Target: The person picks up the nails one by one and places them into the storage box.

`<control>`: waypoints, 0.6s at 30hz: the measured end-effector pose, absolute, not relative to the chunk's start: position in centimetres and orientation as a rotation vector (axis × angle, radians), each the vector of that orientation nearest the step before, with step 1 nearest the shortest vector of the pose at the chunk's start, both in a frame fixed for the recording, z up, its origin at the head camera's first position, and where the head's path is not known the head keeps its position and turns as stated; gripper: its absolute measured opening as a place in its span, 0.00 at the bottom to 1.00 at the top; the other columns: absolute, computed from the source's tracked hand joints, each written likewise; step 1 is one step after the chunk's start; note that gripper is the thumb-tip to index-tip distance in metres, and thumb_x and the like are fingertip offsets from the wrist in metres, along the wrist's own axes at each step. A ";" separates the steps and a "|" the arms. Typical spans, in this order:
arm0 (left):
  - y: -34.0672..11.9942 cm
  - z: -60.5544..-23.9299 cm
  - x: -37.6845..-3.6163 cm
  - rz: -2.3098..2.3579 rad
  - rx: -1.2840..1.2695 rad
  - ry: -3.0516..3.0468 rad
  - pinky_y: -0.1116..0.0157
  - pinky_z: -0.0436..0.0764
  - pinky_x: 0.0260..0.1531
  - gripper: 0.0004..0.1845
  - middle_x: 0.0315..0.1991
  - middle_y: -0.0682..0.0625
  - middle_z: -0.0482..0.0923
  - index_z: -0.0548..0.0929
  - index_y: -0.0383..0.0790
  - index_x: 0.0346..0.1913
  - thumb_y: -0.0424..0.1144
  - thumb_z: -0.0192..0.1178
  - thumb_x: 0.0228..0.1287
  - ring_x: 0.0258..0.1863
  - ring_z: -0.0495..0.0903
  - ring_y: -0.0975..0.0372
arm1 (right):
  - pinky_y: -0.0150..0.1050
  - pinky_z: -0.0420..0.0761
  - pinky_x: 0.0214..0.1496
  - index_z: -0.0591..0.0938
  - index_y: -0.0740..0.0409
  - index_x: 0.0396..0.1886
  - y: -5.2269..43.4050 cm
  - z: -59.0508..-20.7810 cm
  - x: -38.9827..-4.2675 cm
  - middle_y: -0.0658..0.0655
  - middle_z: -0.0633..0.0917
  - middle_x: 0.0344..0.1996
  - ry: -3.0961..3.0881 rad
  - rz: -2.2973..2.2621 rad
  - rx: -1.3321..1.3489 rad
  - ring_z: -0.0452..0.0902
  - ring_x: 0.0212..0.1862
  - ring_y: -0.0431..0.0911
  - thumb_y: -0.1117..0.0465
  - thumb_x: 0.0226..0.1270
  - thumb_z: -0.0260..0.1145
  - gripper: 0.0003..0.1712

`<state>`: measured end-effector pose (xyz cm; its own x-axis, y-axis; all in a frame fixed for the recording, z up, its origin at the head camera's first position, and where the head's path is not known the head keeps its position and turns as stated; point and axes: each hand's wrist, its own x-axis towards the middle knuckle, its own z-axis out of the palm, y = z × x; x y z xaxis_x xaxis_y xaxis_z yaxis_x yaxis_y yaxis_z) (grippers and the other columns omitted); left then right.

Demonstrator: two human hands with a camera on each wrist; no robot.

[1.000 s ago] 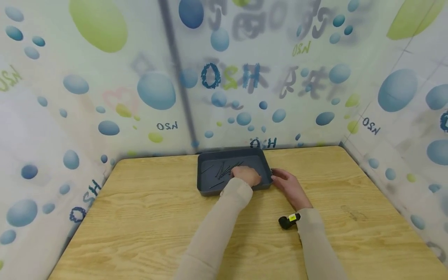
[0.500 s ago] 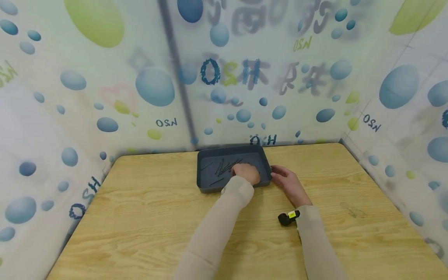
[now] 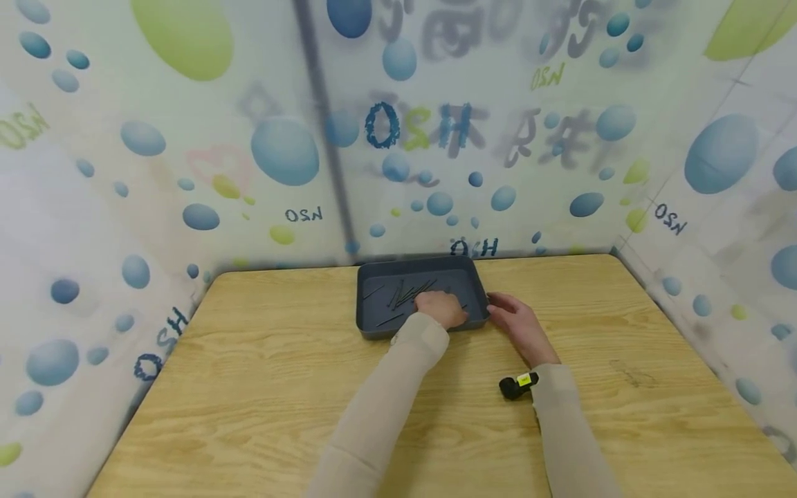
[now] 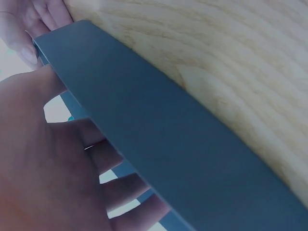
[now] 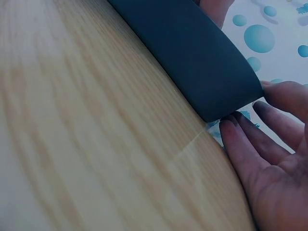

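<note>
A shallow dark grey tray [image 3: 381, 333] stands at the back of the table, with several thin, dark, nail-like rods [image 3: 405, 294] scattered on its floor. My left hand [image 3: 439, 308] reaches over the near wall, fingers bent down into the tray. In the left wrist view that wall [image 4: 139, 110] hides the fingertips of the left hand [image 4: 57, 163], so I cannot tell whether they pinch a rod. My right hand [image 3: 521, 330] is at the tray's right end. In the right wrist view, the right hand [image 5: 276, 159] touches the tray's corner [image 5: 231, 91] with thumb and extended fingers.
The wooden table [image 3: 268, 387] runs up to a patterned curtain-like wall [image 3: 405, 166] right behind the tray. A small black device [image 3: 514, 387] with a yellow label is strapped at the right wrist. Side walls [image 3: 728, 290] flank the table.
The head view has shifted slightly. Both hands keep nearly the same places at the tray, and the visible rods lie as before.
</note>
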<state>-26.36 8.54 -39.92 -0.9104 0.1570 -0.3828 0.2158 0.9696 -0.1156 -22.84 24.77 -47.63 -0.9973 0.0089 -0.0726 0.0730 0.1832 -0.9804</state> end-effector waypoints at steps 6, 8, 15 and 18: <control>7.8 -40.1 -26.4 -0.126 0.277 2.760 0.59 0.69 0.47 0.29 0.54 0.53 0.72 0.77 0.53 0.54 0.66 0.42 0.59 0.50 0.72 0.58 | 0.44 0.65 0.58 0.67 0.52 0.62 25.0 -47.9 -23.2 0.55 0.68 0.60 2.371 -1.983 0.062 0.66 0.58 0.47 0.49 0.63 0.57 0.29; 7.6 -40.2 -26.4 -0.101 0.290 2.763 0.59 0.68 0.49 0.29 0.56 0.53 0.71 0.77 0.53 0.54 0.66 0.42 0.59 0.53 0.70 0.57 | 0.43 0.66 0.57 0.67 0.53 0.63 25.2 -47.9 -23.3 0.55 0.68 0.60 2.353 -2.002 0.058 0.66 0.58 0.48 0.50 0.64 0.57 0.29; 7.2 -40.3 -26.9 -0.053 0.393 2.755 0.58 0.71 0.45 0.28 0.54 0.53 0.72 0.79 0.54 0.50 0.66 0.41 0.60 0.50 0.72 0.58 | 0.33 0.70 0.53 0.63 0.59 0.64 25.7 -47.9 -23.2 0.60 0.63 0.62 2.220 -2.165 0.054 0.63 0.60 0.50 0.53 0.65 0.56 0.31; 6.6 -40.1 -27.1 0.002 0.442 2.758 0.57 0.73 0.43 0.27 0.51 0.54 0.75 0.80 0.54 0.50 0.65 0.41 0.60 0.47 0.74 0.59 | 0.34 0.69 0.54 0.60 0.61 0.65 26.1 -47.8 -23.3 0.61 0.61 0.64 2.157 -2.225 0.043 0.60 0.62 0.51 0.53 0.65 0.56 0.32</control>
